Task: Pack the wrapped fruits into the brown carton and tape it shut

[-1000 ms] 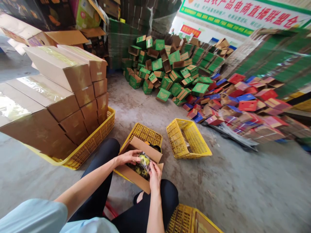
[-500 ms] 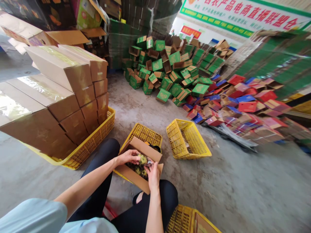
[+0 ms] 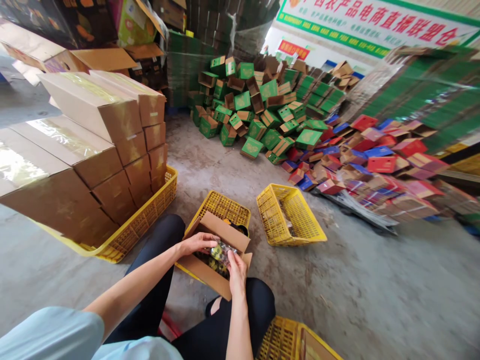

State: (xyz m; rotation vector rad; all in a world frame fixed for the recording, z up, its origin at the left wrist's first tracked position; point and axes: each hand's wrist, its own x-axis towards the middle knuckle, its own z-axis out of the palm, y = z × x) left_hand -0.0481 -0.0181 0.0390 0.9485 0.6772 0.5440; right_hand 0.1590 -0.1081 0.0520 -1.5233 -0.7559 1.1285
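Here, the left hand [image 3: 198,243] and right hand [image 3: 237,272] both pinch a clear-wrapped yellow-green packet [image 3: 221,252] over the open carton [image 3: 208,274]; the carton sits on a yellow crate [image 3: 224,202]; taped boxes [image 3: 120,117] rise at left.

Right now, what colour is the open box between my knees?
The open box is brown cardboard; the head view shows it best.

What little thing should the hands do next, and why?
I'd probably lower the yellow-green, dark-patched bundle in shiny clear plastic into the open brown cardboard box. The left hand and right hand both hold it over the box's opening, and similar yellow-green pieces show inside.
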